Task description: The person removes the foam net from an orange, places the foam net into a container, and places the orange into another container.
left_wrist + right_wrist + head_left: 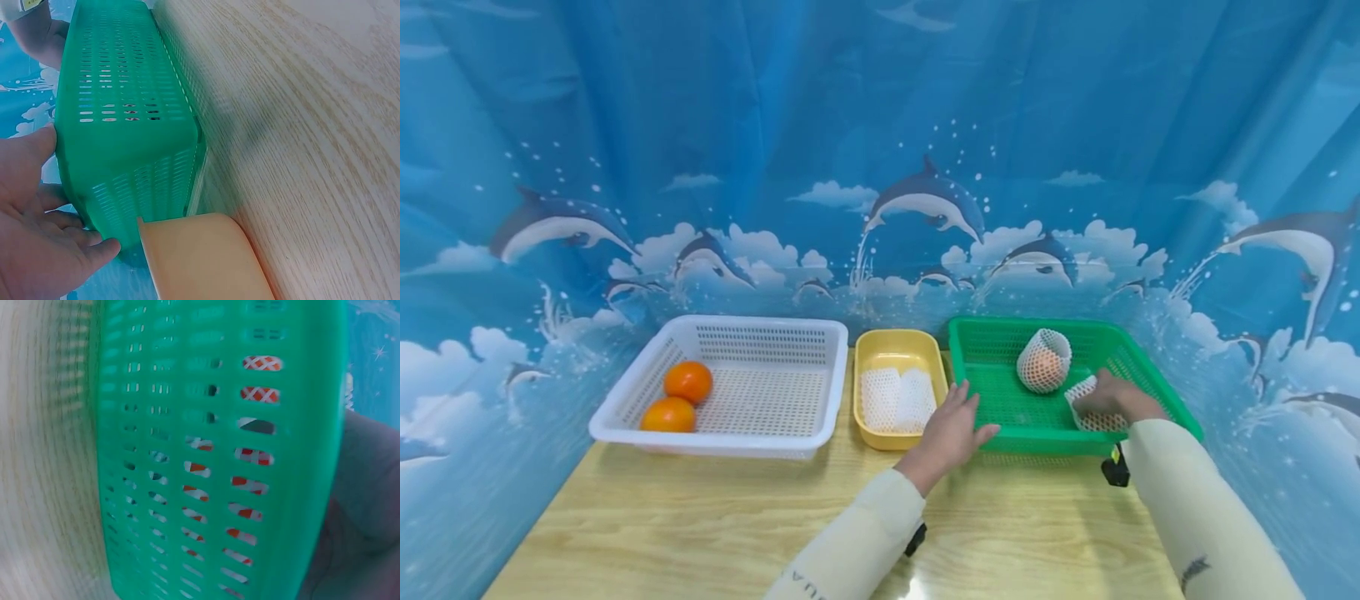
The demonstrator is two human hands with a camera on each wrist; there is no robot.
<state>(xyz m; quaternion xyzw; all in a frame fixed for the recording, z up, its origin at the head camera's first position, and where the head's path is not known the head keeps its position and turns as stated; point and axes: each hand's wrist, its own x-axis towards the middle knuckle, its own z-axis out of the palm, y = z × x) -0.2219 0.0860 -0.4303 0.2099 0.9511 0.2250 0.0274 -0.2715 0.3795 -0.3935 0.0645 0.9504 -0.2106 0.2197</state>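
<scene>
Foam nets in tray, between left basket and right basket.

I can drop into the green basket from above, left of the farther netted fruit; its near wall and the yellow tray block me lower.

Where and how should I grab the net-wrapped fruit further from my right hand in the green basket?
I'd cup the rounded lower body of the net-wrapped fruit from above and slightly left: the net's upper end looks loose, the green basket has walls around it, and the right hand occupies its near right.
</scene>
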